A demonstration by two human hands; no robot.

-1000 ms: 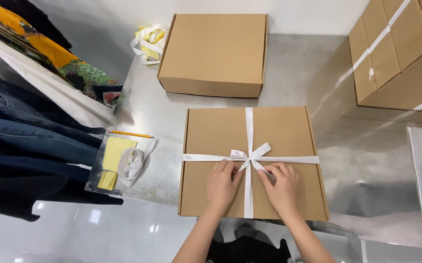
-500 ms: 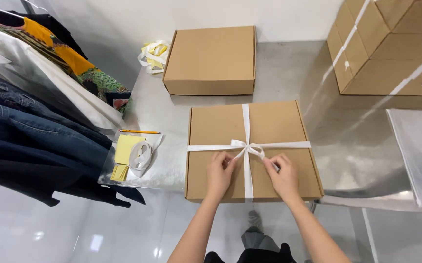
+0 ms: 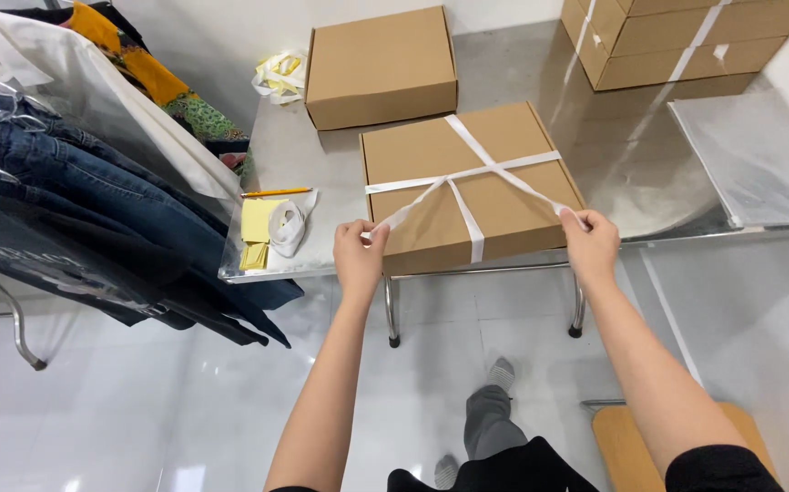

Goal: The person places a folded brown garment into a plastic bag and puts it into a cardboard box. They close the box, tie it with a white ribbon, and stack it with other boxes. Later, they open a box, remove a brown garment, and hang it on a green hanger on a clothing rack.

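Two ribbon (image 3: 467, 205) ends are pinched and drawn taut, one in each hand, over the near edge of a steel bench (image 3: 330, 182). Nearest the camera, legs in dark trousers and grey socks (image 3: 501, 372) are seen on a glossy white floor (image 3: 139, 410), with a wooden stool (image 3: 617, 437) at the right. The left hand (image 3: 358, 257) is closed on one white tail between thumb and fingertips, just off the front left corner of the box (image 3: 503, 196); the right hand (image 3: 590, 241) is closed likewise on the other tail at the front right corner. The box, flat brown cardboard, is set at the bench's near edge, slightly turned, and is bound crosswise by the ribbon, the crossing lying on the lid's middle. The ribbon is judged thin, soft and rather slick, best gripped close to its ends with a firm pinch; the box is judged light and stiff, its corners easily dented, best taken by its two short sides. To the left, yellow tags (image 3: 256, 232) and a ribbon roll (image 3: 290, 226) are laid beside a pencil (image 3: 276, 192), and hung jeans (image 3: 76, 191) crowd the bench's edge. Farther back a second plain box (image 3: 381, 68) is placed, with a stack of cartons (image 3: 677, 41) at far right and a clear plastic sheet (image 3: 758, 155) beside them.
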